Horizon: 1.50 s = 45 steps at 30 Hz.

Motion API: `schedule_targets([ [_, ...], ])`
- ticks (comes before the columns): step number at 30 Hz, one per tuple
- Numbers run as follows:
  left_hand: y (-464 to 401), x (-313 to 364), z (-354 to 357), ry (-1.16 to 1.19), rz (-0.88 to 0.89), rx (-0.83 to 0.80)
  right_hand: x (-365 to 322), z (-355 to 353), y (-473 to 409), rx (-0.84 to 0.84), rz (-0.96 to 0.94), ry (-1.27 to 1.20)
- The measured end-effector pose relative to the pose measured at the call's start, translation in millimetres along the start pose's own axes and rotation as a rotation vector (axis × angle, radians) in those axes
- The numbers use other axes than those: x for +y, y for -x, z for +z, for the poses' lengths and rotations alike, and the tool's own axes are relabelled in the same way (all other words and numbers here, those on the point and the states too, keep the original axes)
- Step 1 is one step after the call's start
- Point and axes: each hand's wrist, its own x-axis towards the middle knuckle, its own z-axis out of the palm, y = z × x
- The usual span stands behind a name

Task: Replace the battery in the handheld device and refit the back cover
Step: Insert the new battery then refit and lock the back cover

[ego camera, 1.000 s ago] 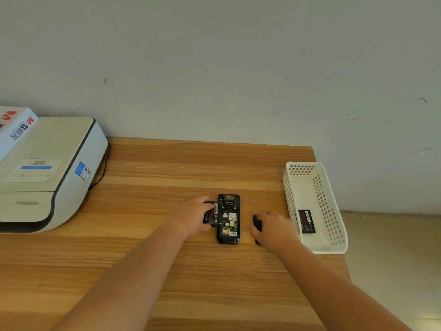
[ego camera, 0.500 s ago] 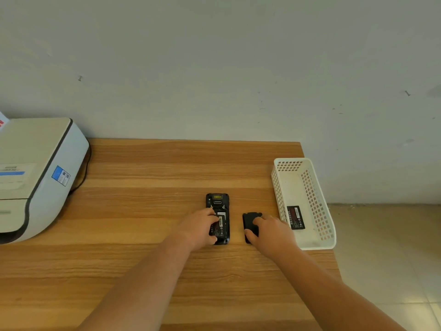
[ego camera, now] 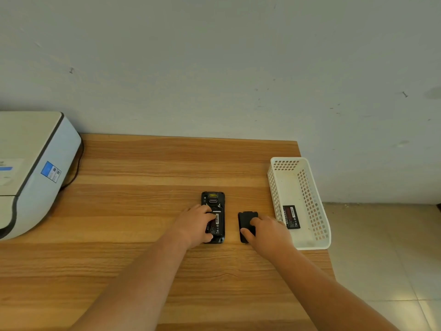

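The black handheld device (ego camera: 213, 199) lies face down on the wooden table (ego camera: 148, 168), its back open. A battery (ego camera: 218, 224) with a label sits in its compartment. My left hand (ego camera: 196, 224) rests on the device's left side, fingers on the battery. Just to the right lies the black back cover (ego camera: 245, 219) flat on the table, with my right hand (ego camera: 267, 231) gripping it between thumb and fingers. Another battery (ego camera: 290, 216) lies inside the white basket (ego camera: 317, 211).
A white and grey printer (ego camera: 31, 168) stands at the table's left, a dark cable behind it. The white perforated basket sits at the table's right edge, with tiled floor (ego camera: 381, 259) beyond. A plain wall rises behind the table.
My left hand brought the battery over the open back and set it into the compartment. My right hand shifted on the back cover, which now shows more. The view swung right.
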Motion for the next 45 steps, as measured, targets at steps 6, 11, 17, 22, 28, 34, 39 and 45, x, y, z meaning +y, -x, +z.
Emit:
schedule_targets([
  [6, -3, -1, 4, 0.007, 0.009, 0.037, 0, 2, -3, -0.001, -0.005, -0.008],
  [11, -6, -1, 5, 0.095, -0.021, 0.099, -3, 3, -3, -0.013, -0.013, -0.006],
  [17, -9, -1, 4, 0.066, -0.024, 0.111, -8, 3, -6, -0.022, -0.024, -0.006],
  [22, -5, -7, 3, 0.101, -0.158, 0.187, -17, 5, -15, -0.020, -0.076, -0.021],
  [28, -3, -16, 1, 0.097, -0.248, 0.108, -42, 5, -30, -0.042, -0.173, -0.067],
  [34, -9, -14, 6, 0.074, -0.281, 0.078, -54, 14, -39, -0.021, -0.191, -0.035],
  [39, -12, -14, 6, 0.061, -0.276, 0.080, -56, 17, -43, -0.013, -0.178, 0.009],
  [45, -13, -12, 9, 0.056, -0.279, 0.079, -57, 19, -43, -0.010, -0.174, 0.018],
])
